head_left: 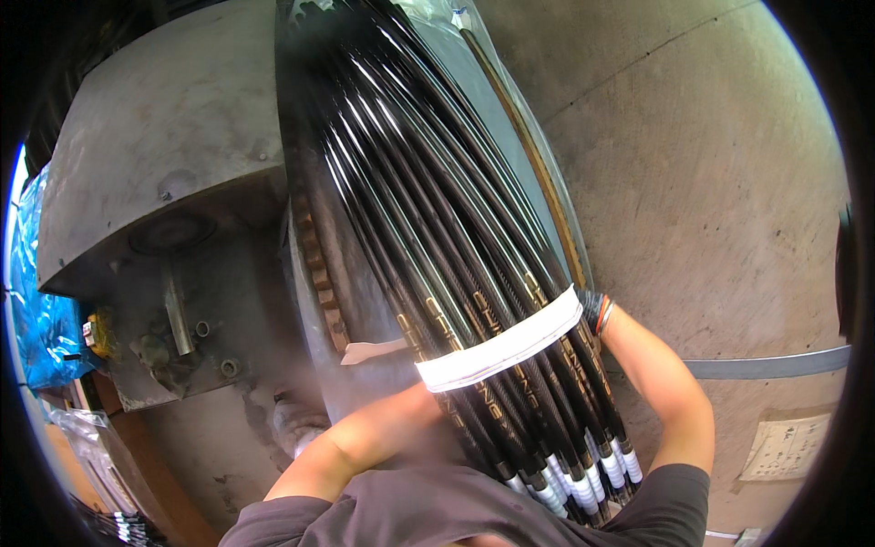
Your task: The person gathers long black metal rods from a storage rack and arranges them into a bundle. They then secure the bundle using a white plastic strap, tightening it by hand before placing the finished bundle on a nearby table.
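Observation:
A thick bundle of long, glossy black poles runs from the far end down toward my body. Gold lettering marks them, and their near ends are white. A white band lies across the bundle, with a loose pale strip sticking out to its left. At the band's right end is my right hand in a dark glove, its fingers hidden by the poles. My left forearm reaches to the bundle's left side just below the band; the left hand itself is out of sight behind the poles.
Beneath the bundle is a support lined with clear plastic, its right edge a brown strip. On the left stands a big grey metal housing over a metal tube. Blue plastic sheeting hangs at far left. Concrete floor spreads right.

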Demonstrator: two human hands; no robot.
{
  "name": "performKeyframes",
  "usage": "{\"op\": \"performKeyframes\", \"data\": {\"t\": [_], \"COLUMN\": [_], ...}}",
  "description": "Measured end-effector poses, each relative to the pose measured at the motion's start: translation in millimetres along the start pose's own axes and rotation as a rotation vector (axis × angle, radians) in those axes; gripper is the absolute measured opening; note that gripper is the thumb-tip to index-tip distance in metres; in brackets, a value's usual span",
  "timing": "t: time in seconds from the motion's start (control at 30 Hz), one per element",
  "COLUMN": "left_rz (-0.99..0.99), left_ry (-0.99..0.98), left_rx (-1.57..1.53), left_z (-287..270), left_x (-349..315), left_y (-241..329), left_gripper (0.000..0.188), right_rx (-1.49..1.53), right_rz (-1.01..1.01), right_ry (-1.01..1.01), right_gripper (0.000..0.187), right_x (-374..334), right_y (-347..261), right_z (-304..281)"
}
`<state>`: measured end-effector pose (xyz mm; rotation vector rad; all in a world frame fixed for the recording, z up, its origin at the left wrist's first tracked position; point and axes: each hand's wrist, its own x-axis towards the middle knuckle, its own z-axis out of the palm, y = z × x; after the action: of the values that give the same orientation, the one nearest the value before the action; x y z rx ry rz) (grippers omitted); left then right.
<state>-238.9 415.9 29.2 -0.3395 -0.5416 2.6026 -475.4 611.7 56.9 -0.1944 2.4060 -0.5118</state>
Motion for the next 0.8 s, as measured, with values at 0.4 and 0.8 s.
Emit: {"op": "performKeyframes", "data": {"t": [0.4,0.8], "left_rz": [0.038,0.089], "left_ry": [-0.013,0.024], "left_rx": [-0.012,0.016], "left_z": [-1,-6], "left_x": [-1,5], "left_y": [6,11], "left_gripper": [0.034,0.034], "right_rx": [0.0,0.112], "right_rz": [0.017,0.018], "right_ry": [-0.05,-0.018], "right_gripper": [0.023,0.023], "right_x": [-16,-17], "right_y": [-3,2], "right_z": [23,41]}}
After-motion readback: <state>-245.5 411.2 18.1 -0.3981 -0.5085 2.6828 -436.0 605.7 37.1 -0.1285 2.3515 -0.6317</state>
